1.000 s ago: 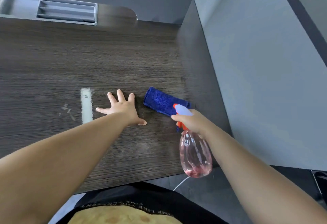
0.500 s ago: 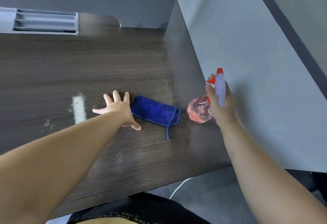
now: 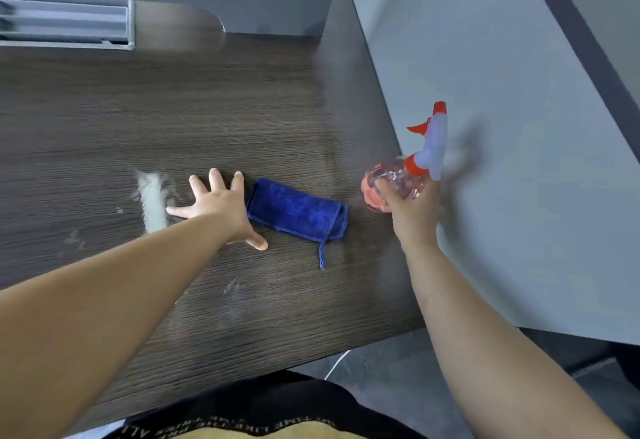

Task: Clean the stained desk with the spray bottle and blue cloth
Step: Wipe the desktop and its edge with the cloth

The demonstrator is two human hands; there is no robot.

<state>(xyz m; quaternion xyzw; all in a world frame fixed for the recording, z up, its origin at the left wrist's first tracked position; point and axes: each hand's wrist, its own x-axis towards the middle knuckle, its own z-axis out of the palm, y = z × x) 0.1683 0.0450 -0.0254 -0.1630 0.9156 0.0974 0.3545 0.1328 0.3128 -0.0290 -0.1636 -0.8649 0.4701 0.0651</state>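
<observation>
Cloth (image 3: 298, 211), folded on the bench (image 3: 242, 109) between your spread, flat left fingers (image 3: 216, 180) and your right fingers (image 3: 384, 192) curled round the spray bottle (image 3: 401, 178), should handle soft and limp, so pinch its folded edge nearest your left thumb.

- Worktop (image 3: 242, 109): dark wood grain, with a white smeared stain (image 3: 152, 206) left of centre.
- Blue cloth (image 3: 298, 210): folded flat on the worktop, right of the stain, loop trailing nearward.
- Spray bottle (image 3: 394, 178): clear pink body, white head, orange trigger, upright by the worktop's right edge, held by the right grip (image 3: 412, 216).
</observation>
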